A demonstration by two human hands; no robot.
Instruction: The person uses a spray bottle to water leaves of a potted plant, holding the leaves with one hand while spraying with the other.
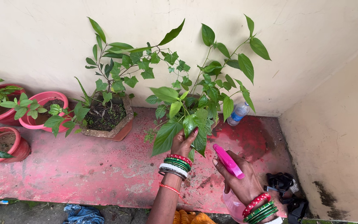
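Note:
My left hand (183, 143) reaches up into a leafy green plant (191, 112) and pinches one of its lower leaves between the fingers. Red, green and white bangles ring that wrist. My right hand (239, 180) is closed around a pink spray bottle (228, 161), whose nozzle points up and left toward the plant. The bottle's pale body shows below the hand. The plant's pot is hidden behind its leaves.
A hexagonal clay pot (121, 128) with a taller plant stands left. Pink and red pots (42, 99) line the far left. A plastic water bottle (238, 114) leans at the wall. Black sandals (284, 186) lie at right, a blue cloth (81, 213) below the red ledge (83, 166).

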